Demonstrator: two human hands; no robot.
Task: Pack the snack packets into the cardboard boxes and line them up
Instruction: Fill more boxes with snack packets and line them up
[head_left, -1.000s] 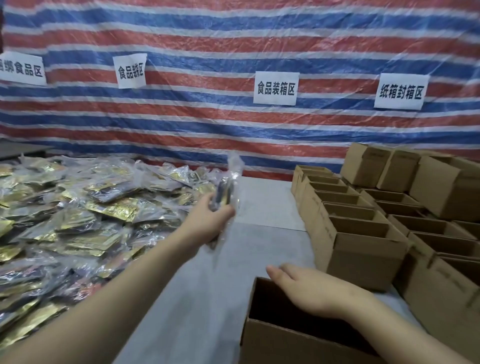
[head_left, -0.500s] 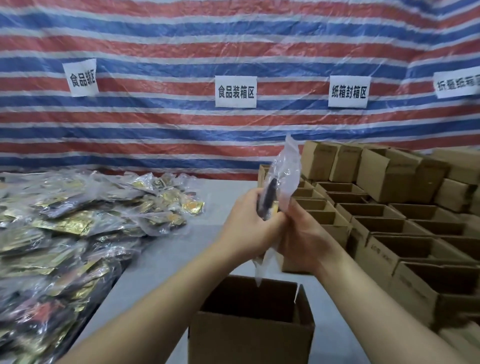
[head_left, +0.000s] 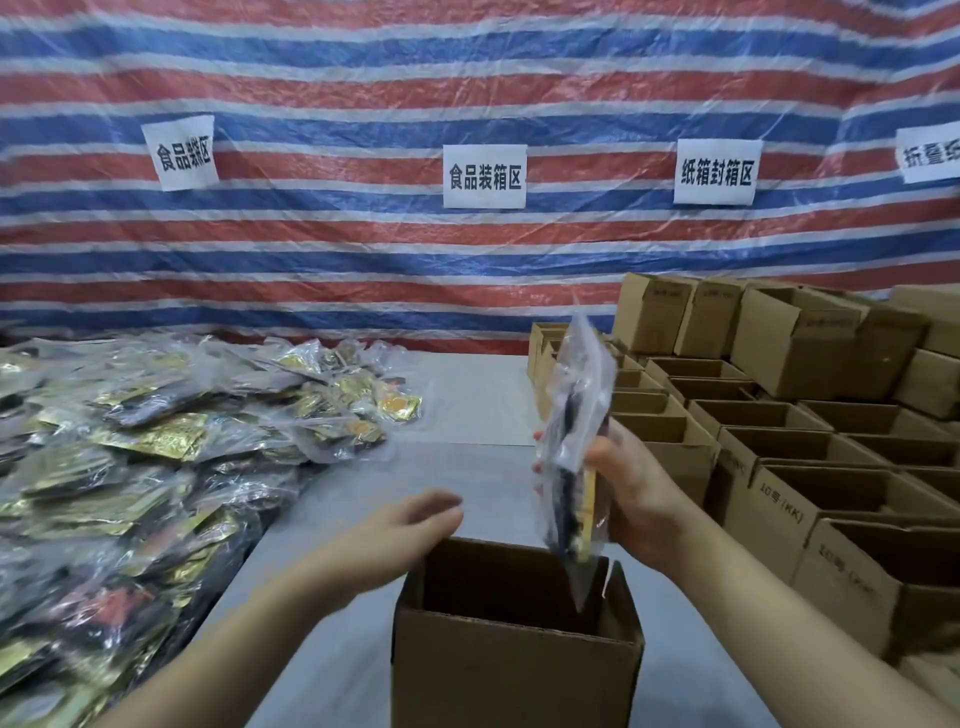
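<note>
The table carries everything here. Off to the left of the grip lies a wide heap of snack packets, gold and dark inside clear wrap, loosely piled. To its right stand rows of open cardboard boxes, packed side by side; what sits in them I cannot make out from here, and their insides look dark. Straight below the grip stands one open box, flaps up, with nothing visible inside but shadow.

The right hand grips a clear packet around its middle, thumb in front and fingers behind, holding it upright and edge-on. The packet's bottom corner hangs just inside the box mouth, near the right wall. It looks light and floppy: the loose film stands up above the grip and trails below it. That film is probably slick, so holding at the filled middle, where the contents give it stiffness, seems wise.

The left hand hovers with fingers straight and relaxed, holding nothing, just beside the box's far left corner.
</note>
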